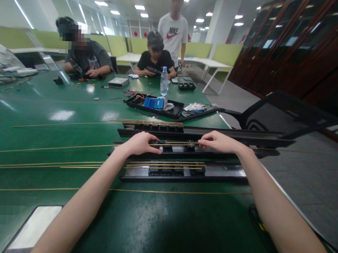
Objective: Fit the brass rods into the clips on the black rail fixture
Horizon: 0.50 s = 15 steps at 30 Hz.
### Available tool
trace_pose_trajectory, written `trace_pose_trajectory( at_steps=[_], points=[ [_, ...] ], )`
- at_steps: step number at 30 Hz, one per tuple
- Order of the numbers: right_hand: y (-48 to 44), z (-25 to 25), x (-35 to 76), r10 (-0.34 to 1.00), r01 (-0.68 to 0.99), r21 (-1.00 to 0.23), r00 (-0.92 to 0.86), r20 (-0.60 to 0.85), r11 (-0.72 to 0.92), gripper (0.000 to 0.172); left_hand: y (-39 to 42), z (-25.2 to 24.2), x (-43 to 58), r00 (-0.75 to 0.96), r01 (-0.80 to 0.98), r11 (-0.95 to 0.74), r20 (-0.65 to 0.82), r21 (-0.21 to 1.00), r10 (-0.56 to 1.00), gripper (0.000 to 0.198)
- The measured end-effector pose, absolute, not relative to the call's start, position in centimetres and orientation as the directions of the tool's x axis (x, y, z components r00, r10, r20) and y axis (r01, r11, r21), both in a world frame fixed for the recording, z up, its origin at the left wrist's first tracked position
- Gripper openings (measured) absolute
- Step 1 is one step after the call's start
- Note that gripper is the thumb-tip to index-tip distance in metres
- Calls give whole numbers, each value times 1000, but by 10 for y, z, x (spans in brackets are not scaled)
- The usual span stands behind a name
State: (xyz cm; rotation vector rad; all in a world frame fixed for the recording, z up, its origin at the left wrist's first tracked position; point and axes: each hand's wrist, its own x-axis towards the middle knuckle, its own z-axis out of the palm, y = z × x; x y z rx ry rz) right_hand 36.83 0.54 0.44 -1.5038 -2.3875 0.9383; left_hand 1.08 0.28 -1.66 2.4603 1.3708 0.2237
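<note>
My right hand (217,141) pinches a thin brass-coloured rod (179,143) between thumb and fingertips. That rod runs leftward over small black blocks (167,147) sitting in the middle black channel rail (134,151). Around a block at the left of the same rail, my left hand (140,143) curls with thumb in front and fingers behind. Parallel to it, a nearer rail (223,172) carries more black blocks (178,170) with several rods across them. The far rail (224,137) has blocks and rods too.
Long rods (44,149) extend left across the green table (153,222). Beyond the rails are a black tray (173,111), gloves (194,108) and a water bottle (164,81). A mesh chair (287,113) stands at the right edge. Several people are across the table.
</note>
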Motion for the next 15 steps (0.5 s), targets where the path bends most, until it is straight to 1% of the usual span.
trace_pose_trajectory(
  at_steps=[4, 8, 10, 15],
  points=[
    [6, 5, 370, 892, 755, -597, -430, -141, 270, 51, 3, -17, 11, 523, 801, -483, -20, 352, 852, 74],
    [5, 6, 367, 891, 765, -571, -438, -122, 298, 52, 4, -18, 10, 528, 798, -490, -15, 352, 849, 75],
    [5, 5, 364, 883, 763, -568, -451, -128, 308, 54, 4, -19, 10, 530, 796, -493, -10, 351, 848, 75],
    [6, -2, 359, 860, 732, -615, -482, -165, 292, 55, 4, -19, 10, 530, 797, -496, -4, 344, 848, 75]
  ],
)
